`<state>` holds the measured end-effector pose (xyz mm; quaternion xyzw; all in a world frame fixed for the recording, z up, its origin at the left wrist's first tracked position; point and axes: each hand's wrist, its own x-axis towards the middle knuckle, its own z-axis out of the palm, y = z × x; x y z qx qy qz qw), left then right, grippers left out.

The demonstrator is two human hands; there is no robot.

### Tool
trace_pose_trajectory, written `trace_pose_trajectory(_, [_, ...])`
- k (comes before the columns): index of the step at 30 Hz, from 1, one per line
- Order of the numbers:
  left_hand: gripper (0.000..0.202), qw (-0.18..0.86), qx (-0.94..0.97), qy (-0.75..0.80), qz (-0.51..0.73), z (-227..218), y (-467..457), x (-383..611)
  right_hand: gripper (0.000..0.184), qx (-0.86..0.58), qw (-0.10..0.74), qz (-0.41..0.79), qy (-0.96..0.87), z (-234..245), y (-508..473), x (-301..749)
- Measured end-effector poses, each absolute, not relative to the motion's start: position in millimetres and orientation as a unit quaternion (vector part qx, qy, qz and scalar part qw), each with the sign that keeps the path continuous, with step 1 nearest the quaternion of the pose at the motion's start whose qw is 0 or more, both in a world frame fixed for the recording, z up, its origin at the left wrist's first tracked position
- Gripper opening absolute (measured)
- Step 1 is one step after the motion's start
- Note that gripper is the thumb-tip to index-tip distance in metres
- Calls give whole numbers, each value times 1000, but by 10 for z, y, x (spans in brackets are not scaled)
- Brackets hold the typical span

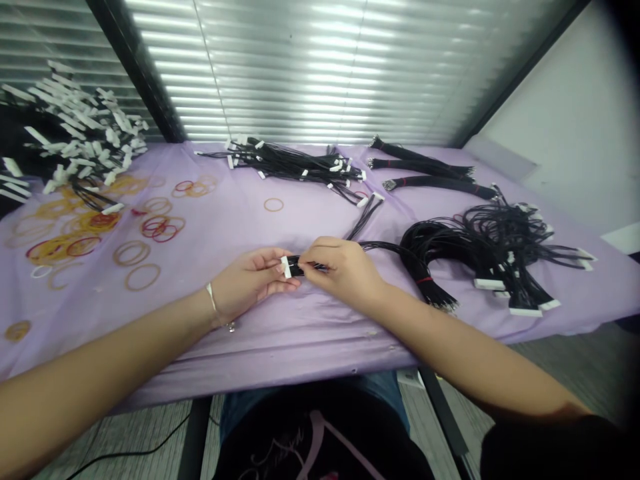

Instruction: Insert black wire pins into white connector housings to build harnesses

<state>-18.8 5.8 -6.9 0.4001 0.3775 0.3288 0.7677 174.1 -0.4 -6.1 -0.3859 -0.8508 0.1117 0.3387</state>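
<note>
**Pinching a white plug and its black wires over the purple sheet**

My left hand [250, 283] is curled shut around the white plug [286, 267], and my right hand [343, 270] is gripping the black wires [303, 267] right beside it, so both hands are close together mid-sheet. The wires seem to run from my right hand to a big loose heap of wire [435, 260]. Yanking too hard could pull a wire out of the plug, or a tangle could snag the heap and drag it across the purple sheet [210, 347]. The rubber bands [150, 277] are scattered off to my left, and my bracelet [213, 297] could hook a stray wire if I'm careless.
</note>
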Motion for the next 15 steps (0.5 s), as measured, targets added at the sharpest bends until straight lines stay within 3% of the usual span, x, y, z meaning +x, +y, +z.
trace_pose_trajectory(5, [24, 751, 420, 382, 337, -93, 60, -185, 18, -374, 344, 110, -854, -88, 13, 1734])
trace_pose_trajectory(15, [37, 720, 452, 409, 330, -98, 73, -175, 24, -402, 256, 87, -875, -120, 45, 1679])
